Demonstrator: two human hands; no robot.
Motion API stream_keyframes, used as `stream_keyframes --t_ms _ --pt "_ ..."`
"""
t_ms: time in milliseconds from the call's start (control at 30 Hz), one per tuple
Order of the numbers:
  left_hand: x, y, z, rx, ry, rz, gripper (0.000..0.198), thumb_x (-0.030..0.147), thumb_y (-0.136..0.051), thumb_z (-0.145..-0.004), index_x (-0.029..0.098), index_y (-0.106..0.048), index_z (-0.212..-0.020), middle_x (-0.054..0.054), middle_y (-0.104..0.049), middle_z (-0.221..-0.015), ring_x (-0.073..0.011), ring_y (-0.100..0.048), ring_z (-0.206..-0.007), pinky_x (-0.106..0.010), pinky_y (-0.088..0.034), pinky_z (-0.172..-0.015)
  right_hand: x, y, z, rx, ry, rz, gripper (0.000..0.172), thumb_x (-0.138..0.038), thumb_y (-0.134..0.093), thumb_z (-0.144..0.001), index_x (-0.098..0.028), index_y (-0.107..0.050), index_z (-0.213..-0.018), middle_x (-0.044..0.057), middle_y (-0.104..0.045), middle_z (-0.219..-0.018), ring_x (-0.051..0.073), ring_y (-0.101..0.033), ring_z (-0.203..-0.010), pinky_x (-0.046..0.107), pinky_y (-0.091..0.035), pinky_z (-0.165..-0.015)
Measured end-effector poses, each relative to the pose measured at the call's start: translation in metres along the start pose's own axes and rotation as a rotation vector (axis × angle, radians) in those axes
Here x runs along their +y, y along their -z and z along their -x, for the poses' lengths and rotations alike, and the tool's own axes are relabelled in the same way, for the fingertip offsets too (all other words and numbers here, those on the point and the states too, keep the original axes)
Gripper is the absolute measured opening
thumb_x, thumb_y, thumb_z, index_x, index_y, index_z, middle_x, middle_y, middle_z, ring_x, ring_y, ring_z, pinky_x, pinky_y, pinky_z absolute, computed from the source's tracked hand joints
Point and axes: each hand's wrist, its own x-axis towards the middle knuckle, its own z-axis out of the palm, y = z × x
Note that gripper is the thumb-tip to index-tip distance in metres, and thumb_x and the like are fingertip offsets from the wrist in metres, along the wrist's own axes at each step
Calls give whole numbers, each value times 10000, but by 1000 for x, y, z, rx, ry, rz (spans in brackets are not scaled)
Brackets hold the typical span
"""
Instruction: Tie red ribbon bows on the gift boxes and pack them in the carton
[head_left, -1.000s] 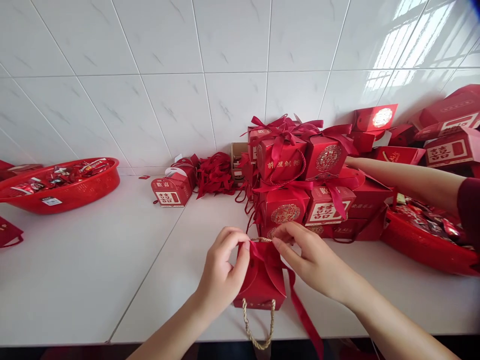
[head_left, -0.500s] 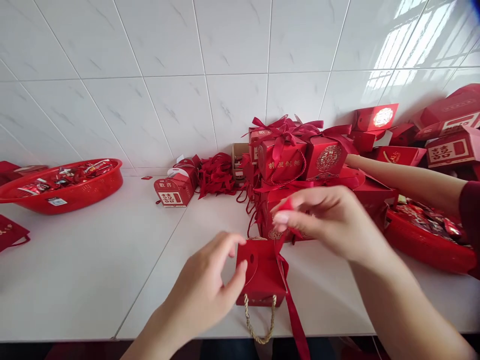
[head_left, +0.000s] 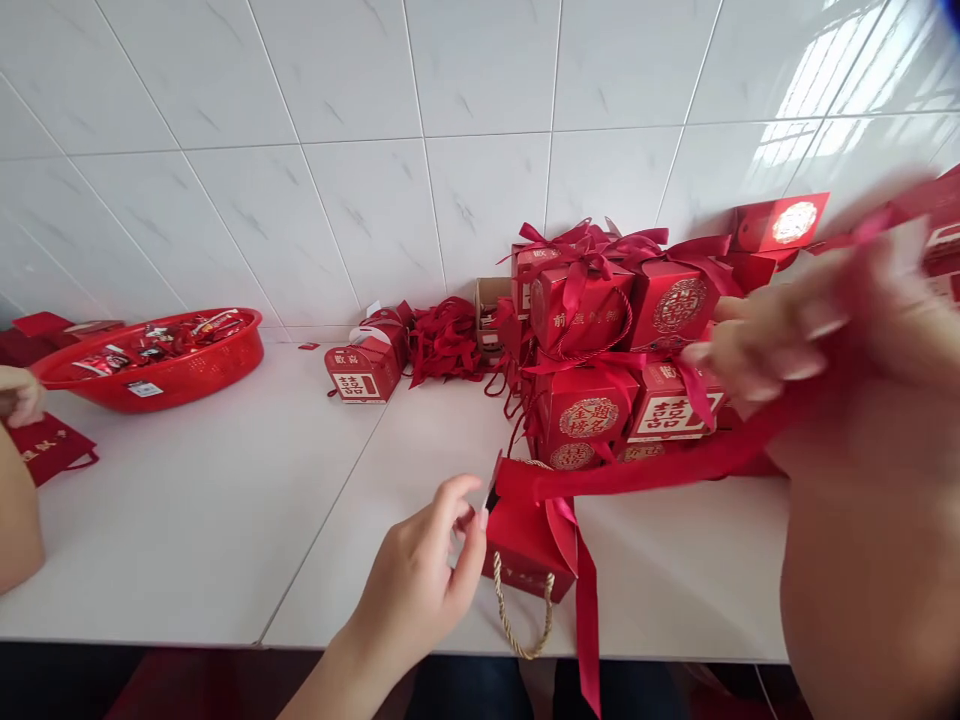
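A small red gift box [head_left: 525, 540] with a gold rope handle [head_left: 517, 640] stands near the table's front edge. A red ribbon [head_left: 637, 475] runs through its top; one end hangs over the front edge, the other stretches up to the right. My right hand [head_left: 847, 320], blurred by motion and raised at the right, grips that stretched end. At the box's left side, my left hand [head_left: 431, 550] has its fingers curled, with thumb and fingertips at the upright flap's edge.
Tied gift boxes [head_left: 592, 400] are stacked behind the box. A heap of ribbons [head_left: 450, 340] and another box [head_left: 364, 370] lie by the wall. At left, a red basket [head_left: 187, 375] holds wrapped sweets; another person's hand [head_left: 19, 397] is near a red box.
My right hand has moved right and up, drawing the ribbon taut. The left hand has come to the box's flap. A person's hand appears at far left; the arm at right is no longer visible.
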Motion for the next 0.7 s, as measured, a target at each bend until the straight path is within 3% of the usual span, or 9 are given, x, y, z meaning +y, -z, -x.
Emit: stream_keyframes --t_ms 33,100,167,233,333,400,500,633,700 --pt "-1 -1 0 4 36 48 214 219 -395 -956 236 -372 -1168 50 -555 -677 -112 -537 -550 -214 -442 -557 4 -9 7 -55 -52 -73 395 -393 -462 -972 -229 -559 -626 -6 -478 -615 102 -496 -579 284 -432 -606" --pt "-4 -3 0 5 115 154 235 224 -366 -969 229 -333 -1202 64 -519 -655 -106 -511 -523 -211 -433 -543 15 -29 20 -294 -191 -105 367 -350 -555 -922 -198 -568 -588 18 -594 -794 113 -571 -701 279 -450 -665" --pt "-6 -7 2 18 165 238 253 240 -359 -975 223 -312 -1224 70 -498 -644 -104 -498 -519 -211 -436 -550 29 -51 31 -603 -273 36 386 -340 -553 -912 -174 -547 -563 47 -624 -1008 157 -621 -861 301 -469 -783" --pt "-6 -14 5 38 176 249 272 250 -365 -973 217 -309 -1237 67 -501 -643 -108 -495 -535 -217 -439 -565 43 -71 40 -804 -267 163 404 -316 -504 -928 -172 -507 -550 80 -621 -1072 222 -597 -1078 334 -453 -905" --pt "-5 -25 10 54 148 199 304 256 -375 -966 212 -306 -1259 70 -490 -614 -116 -484 -535 -225 -431 -572 59 -90 47 -860 -219 269 380 -272 -451 -943 -188 -463 -572 127 -629 -1096 251 -395 -1355 373 -374 -1046" --pt "-7 -23 9 38 132 202 350 278 -380 -961 213 -287 -1292 71 -503 -599 -124 -505 -541 -229 -435 -585 64 -96 47 -855 -238 290 354 -272 -446 -945 -192 -464 -601 137 -607 -1191 242 -292 -1424 385 -329 -1088" --pt "-29 11 -1 -34 284 185 526 417 -438 -920 199 -270 -1367 24 -624 -687 -166 -616 -656 -265 -471 -654 68 -97 43 -906 -272 252 343 -287 -460 -942 -205 -457 -609 111 -648 -1117 227 -290 -1426 373 -327 -1081" --pt "-84 84 -14 -36 877 -336 530 584 -311 -897 185 -594 -1101 -106 -697 -838 -336 -657 -834 -383 -458 -684 71 -93 36 -963 -309 188 347 -314 -483 -930 -208 -448 -602 84 -651 -1060 232 -372 -1370 346 -369 -1020" --pt "-99 98 -15 -60 899 -386 524 583 -310 -898 189 -622 -1047 -130 -702 -921 -364 -642 -921 -403 -452 -741 73 -91 33 -988 -309 183 361 -339 -484 -927 -201 -444 -596 82 -633 -1055 249 -432 -1314 338 -403 -963"
